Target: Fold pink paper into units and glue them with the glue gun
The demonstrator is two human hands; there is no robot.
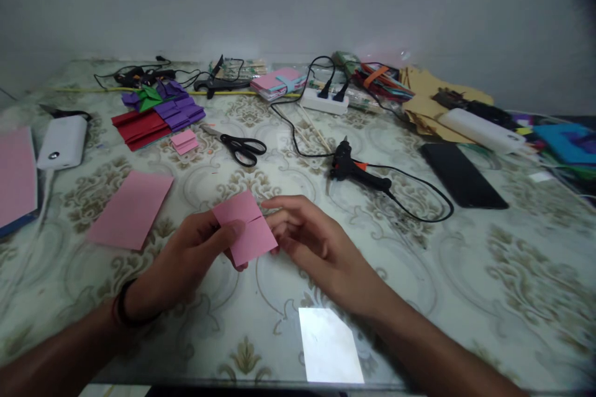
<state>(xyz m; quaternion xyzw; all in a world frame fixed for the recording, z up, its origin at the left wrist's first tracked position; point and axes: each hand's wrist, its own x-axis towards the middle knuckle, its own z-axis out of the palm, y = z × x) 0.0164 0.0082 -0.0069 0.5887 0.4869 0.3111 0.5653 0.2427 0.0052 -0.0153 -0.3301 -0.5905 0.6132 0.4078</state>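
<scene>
One pink paper square [257, 239]: pinches it in the left hand [189, 249], thumb on top, above the patterned table [261, 335], nearer than the scissors [228, 140]; curls the right hand [321, 245] loosely at the paper's right edge, grip hard to tell.

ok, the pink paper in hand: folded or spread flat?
Looks folded: a dark seam runs inward from the right edge of the pink paper, as if two flaps meet there.
</scene>
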